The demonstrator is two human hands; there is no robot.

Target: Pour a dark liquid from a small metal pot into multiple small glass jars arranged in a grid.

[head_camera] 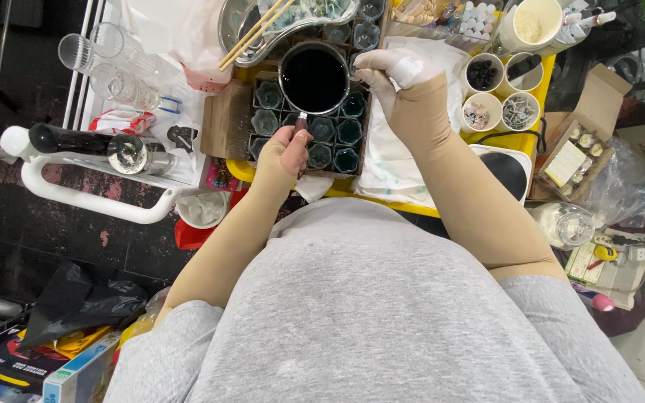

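My left hand (289,149) grips the handle of a small metal pot (314,78) filled with dark liquid. The pot hangs over a tray of several small dark-green glass cups (322,138). My right hand (393,75) is to the right of the pot, fingers bent near its rim, with a white bandage on one finger. Whether it holds anything is hidden. Both arms wear tan sleeves. A white cloth (390,160) lies under my right forearm on the yellow table (382,201).
Wooden chopsticks rest on a glass dish (263,26) at the back. Paper cups with small items (498,93) stand to the right, beside a cardboard box (584,134). Clear glass jars (113,67) and a white rail (91,194) are at the left. Boxes lie on the floor.
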